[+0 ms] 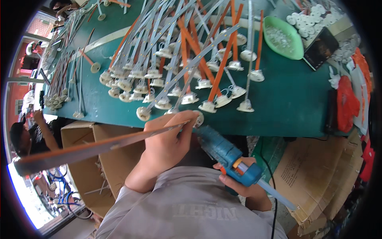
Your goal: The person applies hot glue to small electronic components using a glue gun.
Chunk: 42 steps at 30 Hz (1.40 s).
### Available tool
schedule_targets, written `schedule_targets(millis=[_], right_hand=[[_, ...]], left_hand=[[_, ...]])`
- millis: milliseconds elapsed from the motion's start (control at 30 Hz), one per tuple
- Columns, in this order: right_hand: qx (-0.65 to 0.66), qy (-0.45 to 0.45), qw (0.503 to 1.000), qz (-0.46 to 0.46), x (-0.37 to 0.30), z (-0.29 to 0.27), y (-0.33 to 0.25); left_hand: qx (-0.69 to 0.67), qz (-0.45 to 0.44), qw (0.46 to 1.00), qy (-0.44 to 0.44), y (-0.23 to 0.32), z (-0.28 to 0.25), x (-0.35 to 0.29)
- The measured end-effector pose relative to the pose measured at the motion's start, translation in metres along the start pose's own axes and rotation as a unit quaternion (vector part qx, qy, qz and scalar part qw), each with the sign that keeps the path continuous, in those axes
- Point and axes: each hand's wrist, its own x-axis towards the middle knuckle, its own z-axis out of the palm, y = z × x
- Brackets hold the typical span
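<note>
My left hand (165, 143) is closed round a long flat strip (95, 148), orange along its top edge, which reaches out to the left. At the strip's near end, by my fingertips, shows a small round whitish cap (199, 118). My right hand (240, 185) grips a blue hot glue gun (225, 149). Its dark, smeared nozzle end points up and left, close to the cap; whether they touch I cannot tell. A translucent glue stick (278, 195) juts from the back of the gun.
Many strips with white round bases (153, 73) lie across the green table (286, 103). A light green bowl (283, 38) of small clear pieces, a dark box (321, 48) and white discs (314, 20) are at right. Cardboard boxes (115, 159) flank me. Another person (34, 133) sits left.
</note>
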Motion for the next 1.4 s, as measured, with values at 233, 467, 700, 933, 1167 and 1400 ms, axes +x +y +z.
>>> schedule_targets(millis=[233, 467, 700, 933, 1167, 1400], right_hand=[[-0.117, -0.11, 0.981, 0.107, -0.009, -0.034, -0.019], [0.033, -0.076, 0.997, -0.003, -0.015, -0.088, -0.028], [0.227, 0.03, 0.957, -0.177, 0.019, -0.121, 0.005], [0.283, 0.27, 0.909, -0.143, 0.063, -0.149, 0.017], [0.298, 0.308, 0.898, -0.105, 0.063, -0.15, 0.018], [0.292, 0.305, 0.9, -0.104, 0.061, -0.145, 0.013]], left_hand=[[-0.009, 0.013, 1.0, 0.007, 0.0, -0.005, -0.006], [-0.104, 0.008, 0.994, 0.008, -0.009, -0.011, -0.005], [-0.196, -0.025, 0.98, 0.028, -0.026, -0.059, 0.008], [-0.213, -0.103, 0.969, -0.078, -0.056, -0.096, 0.088], [-0.177, -0.097, 0.974, -0.106, -0.066, -0.085, 0.142], [-0.185, -0.078, 0.97, -0.136, -0.062, -0.092, 0.145]])
